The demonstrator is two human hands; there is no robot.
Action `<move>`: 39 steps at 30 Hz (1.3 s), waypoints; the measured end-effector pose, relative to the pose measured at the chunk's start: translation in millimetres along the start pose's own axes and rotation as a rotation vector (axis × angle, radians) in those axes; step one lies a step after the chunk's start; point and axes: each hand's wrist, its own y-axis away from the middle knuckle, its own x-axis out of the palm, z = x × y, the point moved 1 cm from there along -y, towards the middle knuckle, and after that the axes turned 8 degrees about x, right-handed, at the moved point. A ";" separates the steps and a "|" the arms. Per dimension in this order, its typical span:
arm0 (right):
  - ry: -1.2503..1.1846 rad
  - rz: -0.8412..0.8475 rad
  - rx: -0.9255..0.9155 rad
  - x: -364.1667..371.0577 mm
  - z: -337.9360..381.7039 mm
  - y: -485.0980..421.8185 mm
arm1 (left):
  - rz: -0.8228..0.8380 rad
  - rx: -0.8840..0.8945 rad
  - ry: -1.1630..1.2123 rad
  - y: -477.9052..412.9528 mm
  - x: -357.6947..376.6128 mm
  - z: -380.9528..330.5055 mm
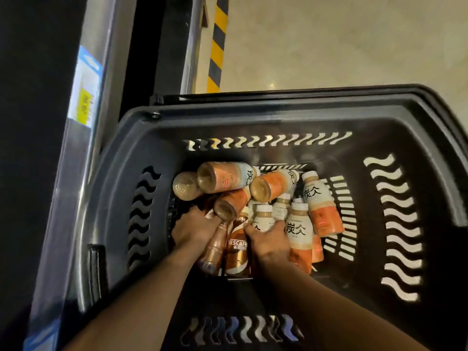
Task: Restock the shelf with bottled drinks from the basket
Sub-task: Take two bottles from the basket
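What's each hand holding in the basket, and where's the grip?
Left hand has its grip on a brown bottle near the neck end; right hand grips a white-labelled bottle round its lower body.

Dim, warm cast overall. Brightest area = pale floor (354, 46), well beyond both grips, w/ one small specular spot. That light shows thru basket (253, 117) wall slots as white wavy cut-outs, far side & right of the grips. Left of the grips: shelf front (83, 153) near black, faint sheen only; price tag (86, 97) blurred. Left hand (195, 229) & right hand (271, 243) underexposed, edges soft. Brown bottle (215, 249) in left grip smeared, glossy streak; white-label bottle (262, 219) in right grip sharper. Forearms & slots nearest the camera motion-blurred. Wide-angle bowing of basket rim, worst toward frame edges.
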 end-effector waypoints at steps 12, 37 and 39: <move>-0.080 0.175 -0.071 -184.2 24.9 220.4 | 0.189 -0.146 0.714 233.3 -168.5 -36.6; 0.009 0.458 -1.093 -470.8 100.0 820.3 | -0.662 0.198 1.389 801.9 -591.9 -64.0; 0.043 0.545 -1.150 -464.9 88.2 853.8 | -0.752 0.185 1.428 839.4 -591.9 -45.5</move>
